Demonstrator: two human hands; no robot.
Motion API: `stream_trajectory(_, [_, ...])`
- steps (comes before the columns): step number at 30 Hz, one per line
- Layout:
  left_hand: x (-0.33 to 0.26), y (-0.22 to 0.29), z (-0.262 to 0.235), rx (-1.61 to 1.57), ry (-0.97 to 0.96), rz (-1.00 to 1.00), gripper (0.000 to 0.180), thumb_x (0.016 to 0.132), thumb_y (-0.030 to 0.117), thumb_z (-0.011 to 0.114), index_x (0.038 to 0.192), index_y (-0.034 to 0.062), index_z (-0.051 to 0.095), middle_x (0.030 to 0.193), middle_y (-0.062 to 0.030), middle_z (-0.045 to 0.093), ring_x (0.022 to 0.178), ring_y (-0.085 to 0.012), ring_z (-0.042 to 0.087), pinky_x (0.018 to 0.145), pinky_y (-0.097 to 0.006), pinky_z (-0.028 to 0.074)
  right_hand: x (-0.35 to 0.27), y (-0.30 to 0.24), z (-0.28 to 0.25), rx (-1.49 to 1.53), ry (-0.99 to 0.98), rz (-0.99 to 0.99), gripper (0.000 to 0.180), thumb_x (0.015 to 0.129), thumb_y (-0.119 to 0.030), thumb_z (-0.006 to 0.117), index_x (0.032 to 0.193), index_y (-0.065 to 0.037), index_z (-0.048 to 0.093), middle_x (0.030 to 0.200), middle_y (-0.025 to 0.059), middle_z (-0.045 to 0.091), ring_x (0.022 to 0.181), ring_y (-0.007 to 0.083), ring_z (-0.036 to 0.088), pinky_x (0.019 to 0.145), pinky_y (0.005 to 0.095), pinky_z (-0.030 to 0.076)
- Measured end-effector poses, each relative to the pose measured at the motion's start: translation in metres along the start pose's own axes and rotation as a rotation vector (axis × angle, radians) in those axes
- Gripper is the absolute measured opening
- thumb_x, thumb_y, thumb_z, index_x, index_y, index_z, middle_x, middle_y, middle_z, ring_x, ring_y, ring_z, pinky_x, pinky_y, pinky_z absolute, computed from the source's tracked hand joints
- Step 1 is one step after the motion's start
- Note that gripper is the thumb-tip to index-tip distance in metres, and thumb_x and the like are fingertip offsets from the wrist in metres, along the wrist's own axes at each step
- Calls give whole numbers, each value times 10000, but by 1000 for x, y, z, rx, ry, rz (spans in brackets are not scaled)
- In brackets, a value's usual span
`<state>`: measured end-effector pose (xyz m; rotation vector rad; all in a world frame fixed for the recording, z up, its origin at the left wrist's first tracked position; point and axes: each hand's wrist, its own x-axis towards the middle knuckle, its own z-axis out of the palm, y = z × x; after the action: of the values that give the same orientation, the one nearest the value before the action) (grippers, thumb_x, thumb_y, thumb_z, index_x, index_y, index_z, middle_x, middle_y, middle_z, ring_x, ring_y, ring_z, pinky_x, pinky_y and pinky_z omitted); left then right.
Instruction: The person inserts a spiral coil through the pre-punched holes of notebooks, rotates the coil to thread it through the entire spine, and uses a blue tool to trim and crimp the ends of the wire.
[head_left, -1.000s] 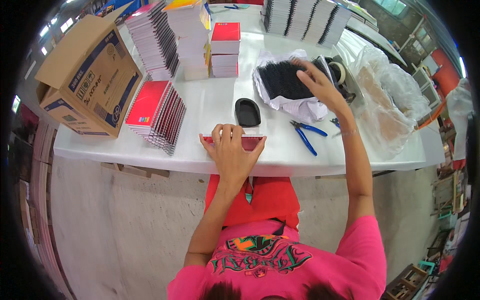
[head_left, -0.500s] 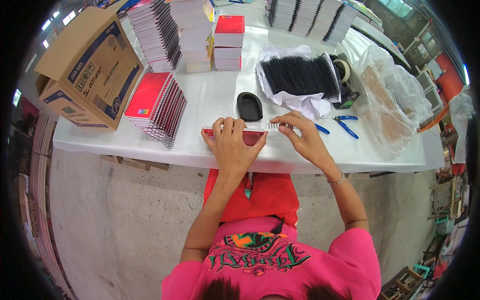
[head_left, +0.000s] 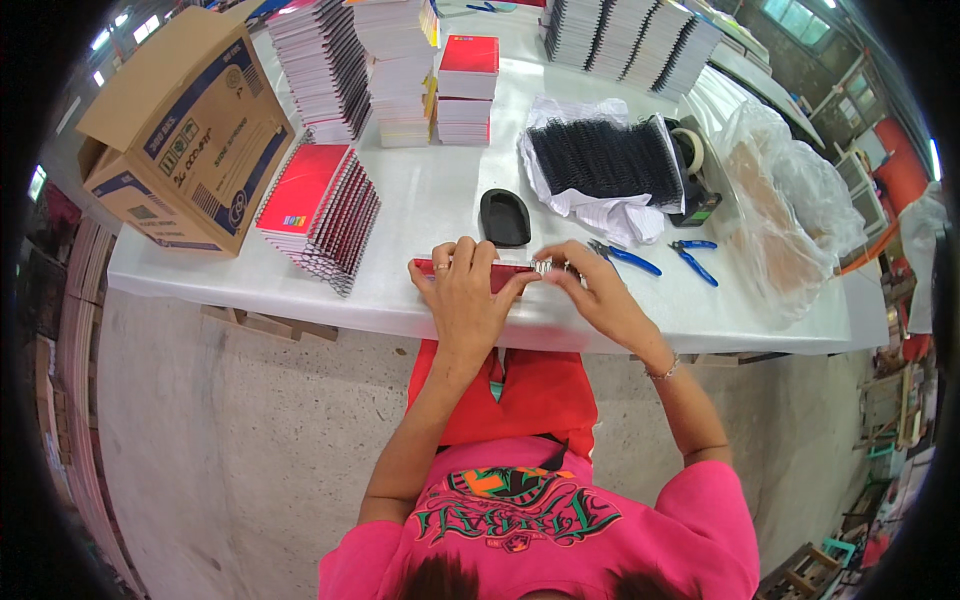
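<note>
Your bare left hand (head_left: 466,290) grips near the white bench's front edge (head_left: 375,318); your bare, braceleted right hand (head_left: 605,303) pinches beside it.

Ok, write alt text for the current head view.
A person's left hand holds a red notebook at a white table, while the right hand holds a coil at the notebook's right end. Nearby are a black dish, two blue pliers, black coils, notebook stacks and a cardboard box.

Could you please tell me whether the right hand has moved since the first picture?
Yes, the right hand has moved down the picture and slightly left: it was over the pile of black spiral coils and is now in front of it.
</note>
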<state>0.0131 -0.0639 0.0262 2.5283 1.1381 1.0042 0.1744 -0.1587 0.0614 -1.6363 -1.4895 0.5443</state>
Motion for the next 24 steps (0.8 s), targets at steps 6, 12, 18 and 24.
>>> stream_trajectory(6, [2, 0, -5, 27, -18, 12, 427, 792, 477, 705, 959, 104, 584, 993, -25, 532, 1074, -265, 481, 978, -628, 296, 6, -3, 3, -266, 55, -161, 92, 940, -128, 582, 1003, -63, 567, 864, 98, 547, 849, 260, 547, 779, 379, 363])
stream_trajectory(12, [4, 0, -11, 4, -134, -27, 328, 862, 387, 670, 1013, 108, 584, 1063, -28, 523, 1119, -270, 470, 990, -650, 288, 11, -5, 13, -283, 118, -171, 74, 935, -135, 583, 980, -78, 569, 882, 89, 555, 871, 290, 547, 807, 384, 348])
stream_trajectory(18, [2, -13, -11, -372, 315, -87, 469, 748, 253, 821, 1096, 76, 561, 1211, -123, 465, 1215, -295, 436, 1042, -506, 335, 16, -6, 14, -327, 49, -160, 151, 951, -166, 596, 1023, -34, 610, 912, 91, 600, 890, 269, 573, 847, 386, 399])
stream_trajectory(24, [-5, -34, -9, -552, 71, -186, 538, 719, 235, 853, 1091, 50, 511, 1145, -149, 431, 1103, -332, 478, 965, -450, 398, 53, 22, -16, -138, -281, -207, 264, 916, -125, 641, 1178, -87, 636, 1258, 134, 559, 1168, 296, 538, 935, 377, 440])
